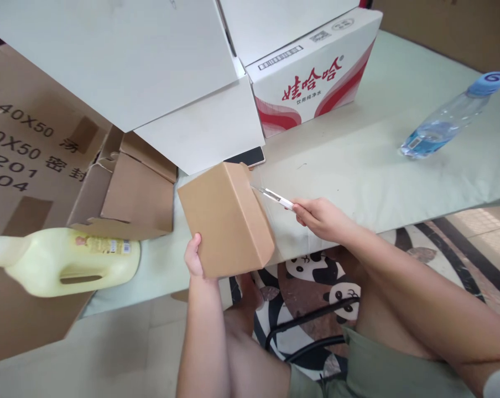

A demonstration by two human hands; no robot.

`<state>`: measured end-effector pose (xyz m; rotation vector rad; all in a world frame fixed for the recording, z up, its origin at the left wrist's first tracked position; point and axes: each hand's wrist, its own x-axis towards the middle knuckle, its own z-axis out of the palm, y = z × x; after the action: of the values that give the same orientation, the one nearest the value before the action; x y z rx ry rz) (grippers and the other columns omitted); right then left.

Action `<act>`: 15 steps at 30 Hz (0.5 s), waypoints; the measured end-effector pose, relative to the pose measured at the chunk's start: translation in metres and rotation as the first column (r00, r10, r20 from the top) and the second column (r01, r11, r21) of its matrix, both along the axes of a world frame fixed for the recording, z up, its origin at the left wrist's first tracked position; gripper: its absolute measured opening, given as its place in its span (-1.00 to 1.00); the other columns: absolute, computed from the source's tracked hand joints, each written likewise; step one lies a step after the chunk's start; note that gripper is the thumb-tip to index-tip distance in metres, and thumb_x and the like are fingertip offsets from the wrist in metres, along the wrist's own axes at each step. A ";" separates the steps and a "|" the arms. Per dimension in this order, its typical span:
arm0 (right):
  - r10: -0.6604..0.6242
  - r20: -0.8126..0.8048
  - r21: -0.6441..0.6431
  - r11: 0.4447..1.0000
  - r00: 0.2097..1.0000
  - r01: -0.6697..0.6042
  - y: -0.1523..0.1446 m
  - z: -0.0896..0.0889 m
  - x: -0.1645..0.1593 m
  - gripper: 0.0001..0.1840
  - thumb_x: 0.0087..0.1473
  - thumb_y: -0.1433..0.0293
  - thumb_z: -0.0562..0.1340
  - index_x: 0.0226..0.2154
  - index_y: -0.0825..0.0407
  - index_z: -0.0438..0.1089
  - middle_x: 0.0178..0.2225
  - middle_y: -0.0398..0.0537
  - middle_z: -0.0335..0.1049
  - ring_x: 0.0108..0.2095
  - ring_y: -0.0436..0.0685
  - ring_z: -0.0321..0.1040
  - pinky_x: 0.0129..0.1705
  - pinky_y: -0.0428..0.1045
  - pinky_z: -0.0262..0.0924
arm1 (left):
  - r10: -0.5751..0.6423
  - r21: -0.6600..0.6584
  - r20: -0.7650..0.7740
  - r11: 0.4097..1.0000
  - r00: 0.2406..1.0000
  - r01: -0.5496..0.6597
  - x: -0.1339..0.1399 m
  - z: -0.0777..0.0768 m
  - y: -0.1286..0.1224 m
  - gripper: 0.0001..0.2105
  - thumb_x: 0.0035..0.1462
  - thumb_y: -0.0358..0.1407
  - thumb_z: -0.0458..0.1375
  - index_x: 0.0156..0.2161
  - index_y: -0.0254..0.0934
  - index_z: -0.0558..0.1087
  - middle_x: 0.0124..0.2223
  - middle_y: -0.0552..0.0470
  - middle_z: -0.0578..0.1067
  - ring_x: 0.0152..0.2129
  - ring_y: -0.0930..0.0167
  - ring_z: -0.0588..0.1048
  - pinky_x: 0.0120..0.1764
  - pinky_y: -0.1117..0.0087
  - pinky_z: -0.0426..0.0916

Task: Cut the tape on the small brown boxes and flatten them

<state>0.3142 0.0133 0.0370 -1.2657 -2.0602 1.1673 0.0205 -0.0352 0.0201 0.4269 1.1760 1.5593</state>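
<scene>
My left hand (194,255) grips a small brown cardboard box (214,221) by its lower left corner, thumb on the near face and the other fingers hidden behind it. The box is held tilted over the table's front edge. In my right hand (320,218) is a slim white utility knife (277,198), its blade pointing left. The blade tip is at the upper right edge of the box, by a small torn or lifted bit of the flap; whether it cuts in cannot be told. Behind the box a dark phone (250,158) lies partly hidden.
White cartons (200,119) and a red-and-white water carton (312,83) stand at the back. A water bottle (449,119) is at the right on the pale tablecloth (345,171). To the left are an open brown box (137,188), a yellow jug (109,260) and a large printed carton (21,204).
</scene>
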 end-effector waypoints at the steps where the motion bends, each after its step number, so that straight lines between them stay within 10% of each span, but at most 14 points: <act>1: 0.023 -0.011 0.006 1.000 1.000 -0.023 0.000 -0.002 0.001 -0.62 0.30 0.19 -0.05 -0.50 -0.03 0.15 -0.63 -0.20 0.19 -0.60 0.01 0.13 -0.46 -0.05 0.00 | 0.022 0.020 0.001 1.000 1.000 -0.022 -0.001 0.000 0.001 -0.57 -0.19 -0.11 0.40 -0.16 -0.21 0.58 -0.25 0.01 0.66 -0.35 0.26 0.62 -0.30 0.28 0.54; 9: -0.400 0.131 0.052 0.917 0.907 0.396 0.019 -0.044 0.009 -0.63 0.29 0.24 -0.03 -0.33 0.02 0.41 -0.42 0.05 0.47 -0.41 0.20 0.40 -0.28 0.10 0.27 | 0.056 0.094 0.014 0.994 0.998 -0.057 -0.018 -0.004 0.001 -0.62 0.02 0.02 0.27 -0.11 -0.13 0.56 -0.18 0.03 0.65 -0.20 0.26 0.61 -0.15 0.25 0.53; 15: -0.191 -0.122 0.404 0.887 0.974 0.225 0.009 -0.044 -0.002 -0.49 0.20 0.20 0.17 0.17 0.01 0.37 0.21 0.23 0.33 0.22 0.42 0.27 0.24 0.37 0.17 | -0.015 -0.004 0.012 1.000 1.000 0.015 -0.018 -0.002 0.001 -0.59 -0.05 0.02 0.34 -0.14 -0.17 0.55 -0.24 0.05 0.63 -0.30 0.29 0.60 -0.16 0.28 0.50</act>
<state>0.3120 0.0223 -0.0070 -1.1705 -1.9227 0.6246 0.0023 -0.0346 0.0177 0.4227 1.1640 1.5441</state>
